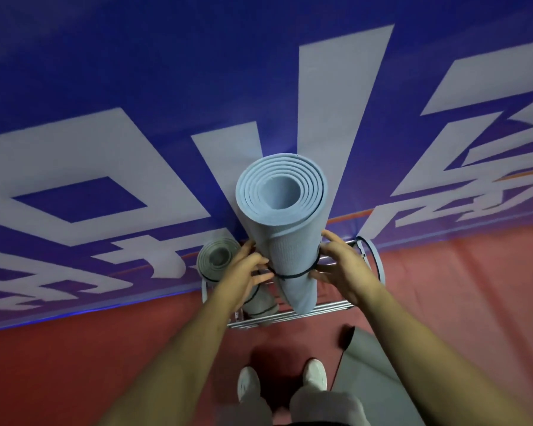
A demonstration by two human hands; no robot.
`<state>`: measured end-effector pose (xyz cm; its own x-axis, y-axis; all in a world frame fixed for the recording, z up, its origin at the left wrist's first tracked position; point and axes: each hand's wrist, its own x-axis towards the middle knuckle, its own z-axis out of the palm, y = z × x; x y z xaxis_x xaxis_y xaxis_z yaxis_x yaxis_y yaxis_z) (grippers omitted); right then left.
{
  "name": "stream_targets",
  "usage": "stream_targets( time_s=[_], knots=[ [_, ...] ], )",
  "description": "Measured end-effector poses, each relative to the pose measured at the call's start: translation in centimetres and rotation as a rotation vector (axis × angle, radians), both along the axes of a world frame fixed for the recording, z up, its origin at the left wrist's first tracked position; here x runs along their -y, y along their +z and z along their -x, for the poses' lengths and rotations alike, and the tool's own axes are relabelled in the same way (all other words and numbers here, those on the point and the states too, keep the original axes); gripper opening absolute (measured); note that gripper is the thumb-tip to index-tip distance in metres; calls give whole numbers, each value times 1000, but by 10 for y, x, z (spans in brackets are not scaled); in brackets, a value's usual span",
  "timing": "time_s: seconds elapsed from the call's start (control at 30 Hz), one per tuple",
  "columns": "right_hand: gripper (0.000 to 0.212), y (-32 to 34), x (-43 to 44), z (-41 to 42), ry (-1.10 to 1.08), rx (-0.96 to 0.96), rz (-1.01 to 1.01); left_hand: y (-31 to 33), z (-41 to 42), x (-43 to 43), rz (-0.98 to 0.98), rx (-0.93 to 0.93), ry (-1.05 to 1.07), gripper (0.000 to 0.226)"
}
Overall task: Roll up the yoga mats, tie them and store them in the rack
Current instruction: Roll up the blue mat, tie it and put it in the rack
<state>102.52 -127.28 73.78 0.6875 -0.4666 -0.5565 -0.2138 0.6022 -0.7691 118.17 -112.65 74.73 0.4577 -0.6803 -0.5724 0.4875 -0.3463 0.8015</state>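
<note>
Beyond your hands hangs a blue banner [105,87] over the red floor [74,364]. Between your palms stands the blue rolled yoga mat [286,229], upright, its lower end down in the metal rack [290,316]. Your left hand [246,272] and right hand [345,269] clasp its sides at the black strap [293,275]. Just left of your left hand, a grey rolled mat [217,259] stands in the rack.
</note>
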Motion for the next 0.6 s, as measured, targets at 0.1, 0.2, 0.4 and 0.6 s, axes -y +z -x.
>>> stream_targets(
  time_s=[0.1,0.2,0.4,0.6],
  knots=[
    [33,7,3,7,18,24,19,11,4,0,-1,18,20,47],
    [32,12,10,9,-9,26,13,22,6,3,-1,71,28,34],
    [35,10,10,4,-73,5,-21,28,12,7,-46,117,28,43],
    [56,20,21,4,8,-67,59,32,10,4,18,15,39,76]
  ],
)
